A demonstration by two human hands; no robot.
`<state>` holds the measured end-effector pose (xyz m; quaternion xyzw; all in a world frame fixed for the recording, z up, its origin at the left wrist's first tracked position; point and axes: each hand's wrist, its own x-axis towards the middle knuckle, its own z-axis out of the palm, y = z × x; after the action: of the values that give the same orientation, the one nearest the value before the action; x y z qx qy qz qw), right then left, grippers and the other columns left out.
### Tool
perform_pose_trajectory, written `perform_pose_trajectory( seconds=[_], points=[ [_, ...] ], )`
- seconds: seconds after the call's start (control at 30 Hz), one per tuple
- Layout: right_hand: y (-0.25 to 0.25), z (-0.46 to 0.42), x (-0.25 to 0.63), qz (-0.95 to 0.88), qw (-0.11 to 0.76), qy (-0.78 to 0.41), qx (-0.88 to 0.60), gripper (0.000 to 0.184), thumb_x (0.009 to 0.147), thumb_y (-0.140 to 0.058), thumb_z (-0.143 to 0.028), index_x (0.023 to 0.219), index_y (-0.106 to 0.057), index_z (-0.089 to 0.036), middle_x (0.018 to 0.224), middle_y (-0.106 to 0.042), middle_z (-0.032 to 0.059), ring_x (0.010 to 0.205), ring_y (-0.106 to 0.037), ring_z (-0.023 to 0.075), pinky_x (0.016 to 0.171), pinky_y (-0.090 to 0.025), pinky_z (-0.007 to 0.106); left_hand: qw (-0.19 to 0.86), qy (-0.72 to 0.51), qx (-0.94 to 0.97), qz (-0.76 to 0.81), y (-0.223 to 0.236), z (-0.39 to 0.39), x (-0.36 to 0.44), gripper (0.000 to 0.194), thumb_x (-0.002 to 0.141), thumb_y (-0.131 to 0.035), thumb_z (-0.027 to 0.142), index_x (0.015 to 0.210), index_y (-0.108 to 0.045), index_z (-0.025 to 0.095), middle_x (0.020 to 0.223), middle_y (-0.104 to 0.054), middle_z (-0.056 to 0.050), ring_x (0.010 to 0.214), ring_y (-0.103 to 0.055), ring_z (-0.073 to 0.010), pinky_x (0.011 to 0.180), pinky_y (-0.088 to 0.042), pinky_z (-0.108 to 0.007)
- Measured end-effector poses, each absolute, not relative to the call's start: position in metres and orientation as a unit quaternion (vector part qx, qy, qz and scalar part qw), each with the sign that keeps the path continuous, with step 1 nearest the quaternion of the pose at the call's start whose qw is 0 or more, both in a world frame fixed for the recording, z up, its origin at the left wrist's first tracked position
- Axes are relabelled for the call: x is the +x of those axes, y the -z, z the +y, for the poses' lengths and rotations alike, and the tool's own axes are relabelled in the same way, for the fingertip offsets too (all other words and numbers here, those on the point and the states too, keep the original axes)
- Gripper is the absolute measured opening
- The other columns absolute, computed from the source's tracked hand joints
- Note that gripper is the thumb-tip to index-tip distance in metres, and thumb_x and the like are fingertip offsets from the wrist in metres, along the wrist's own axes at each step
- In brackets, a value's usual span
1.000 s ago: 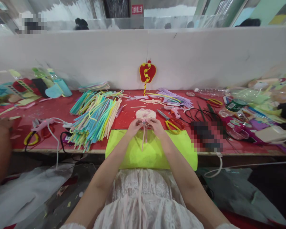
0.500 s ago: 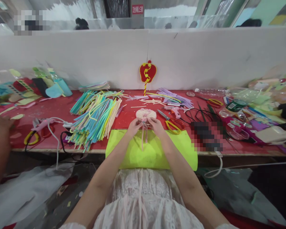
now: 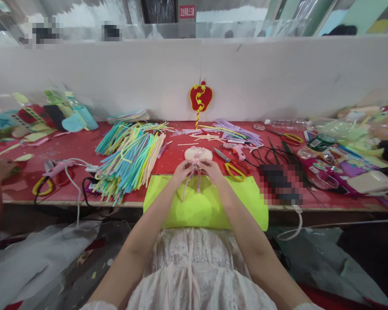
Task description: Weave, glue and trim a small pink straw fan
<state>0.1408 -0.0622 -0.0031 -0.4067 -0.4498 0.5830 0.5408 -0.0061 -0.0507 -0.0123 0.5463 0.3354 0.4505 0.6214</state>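
Small round pink fan ornament (image 3: 197,153) at near edge of red table (image 3: 67,150), above yellow-green sheet (image 3: 207,206). Pinched at its base from both sides: left hand (image 3: 182,171) and right hand (image 3: 212,170) both closed on it, apparently to steady hanging pink ribbons (image 3: 194,183). Yellow-handled scissors (image 3: 233,165) just beside right hand; coloured strips (image 3: 129,159) to left.

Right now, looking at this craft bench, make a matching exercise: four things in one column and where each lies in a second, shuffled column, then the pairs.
Things:
1. round pink ornament
2. red heart decoration
3. bundle of coloured strips
4. yellow-handled scissors

Places:
A. against the white back wall
B. left of the hands
C. held by both hands
D. just right of the right hand

Pairs: 1-C, 2-A, 3-B, 4-D
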Motion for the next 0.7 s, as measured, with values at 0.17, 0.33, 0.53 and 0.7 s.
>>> perform_pose_trajectory(
  seconds=[0.17, 0.33, 0.53, 0.7],
  points=[
    [0.006, -0.06, 0.141, -0.456, 0.549, -0.571, -0.406, 0.031, 0.055, -0.074, -0.042, 0.076, -0.067, -0.02, 0.076, -0.069, 0.0003, 0.068, -0.063, 0.015, 0.076, -0.052, 0.033, 0.609, -0.452, 0.55, 0.35, 0.011, -0.051, -0.005, 0.029, 0.068, -0.065, 0.042, 0.075, -0.052, 0.016, 0.053, -0.047, 0.006, 0.04, -0.037, -0.0047, 0.042, -0.029, -0.019],
    [0.011, -0.057, 0.14, -0.439, 0.567, -0.567, -0.405, 0.028, 0.055, -0.074, -0.04, 0.074, -0.067, -0.02, 0.075, -0.068, -0.0002, 0.07, -0.063, 0.0153, 0.077, -0.051, 0.032, 0.607, -0.44, 0.558, 0.354, 0.007, -0.055, -0.004, 0.03, 0.067, -0.064, 0.043, 0.07, -0.05, 0.016, 0.053, -0.045, 0.005, 0.044, -0.04, -0.0063, 0.045, -0.033, -0.021],
    [0.013, -0.057, 0.141, -0.415, 0.579, -0.578, -0.399, 0.029, 0.054, -0.074, -0.041, 0.071, -0.065, -0.019, 0.074, -0.067, 0.0001, 0.069, -0.062, 0.0155, 0.076, -0.051, 0.033, 0.635, -0.43, 0.54, 0.347, 0.007, -0.056, -0.002, 0.029, 0.067, -0.065, 0.04, 0.07, -0.048, 0.017, 0.058, -0.049, 0.005, 0.047, -0.044, -0.0071, 0.051, -0.039, -0.022],
    [0.012, -0.057, 0.142, -0.406, 0.586, -0.581, -0.393, 0.03, 0.054, -0.074, -0.042, 0.07, -0.064, -0.019, 0.073, -0.066, 0.0001, 0.069, -0.062, 0.0154, 0.075, -0.051, 0.032, 0.637, -0.42, 0.548, 0.342, 0.007, -0.055, -0.002, 0.028, 0.068, -0.063, 0.039, 0.072, -0.048, 0.016, 0.06, -0.05, 0.005, 0.048, -0.047, -0.0075, 0.052, -0.04, -0.023]
  ],
)
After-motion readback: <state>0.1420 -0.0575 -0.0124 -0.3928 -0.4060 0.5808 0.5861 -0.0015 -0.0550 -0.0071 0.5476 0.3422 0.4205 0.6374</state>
